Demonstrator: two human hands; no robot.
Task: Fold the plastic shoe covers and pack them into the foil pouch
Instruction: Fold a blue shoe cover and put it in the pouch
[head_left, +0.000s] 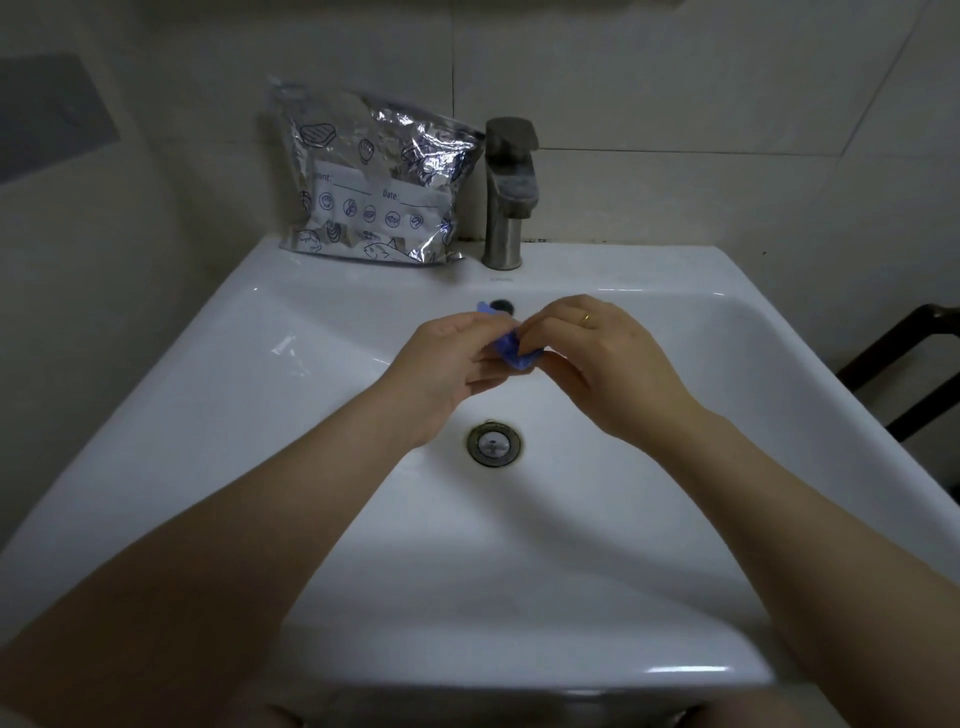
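Shoe cover (511, 353), blue plastic, one item, bunched small and mostly hidden between two hands above the basin; only a crumpled patch shows between the fingers, plus a small blue tip beyond the left hand's knuckles, near the overflow hole (502, 306). Its folds, full outline and long axis cannot be made out. Left hand (451, 364): fingers curled round the cover from the left side, fingertips concealed behind the plastic. Right hand (602, 358): fingers bent down, pinching the cover from the right, a ring (585, 318) on one finger. Foil pouch (371, 179): silver, crinkled, printed with blue seafood outlines and a white label panel; stands upright on the back ledge of the sink (208, 395), leaning against the tiled wall, just left of the tap (508, 192); top edge upward, long axis running left to right; whether its mouth is sealed, and what it holds, cannot be told. Sink: white ceramic, containing only the metal drain (493, 443), below and between the wrists. Dark frame (904, 364): cut off at the right edge, nature unclear. Lighting dim throughout.
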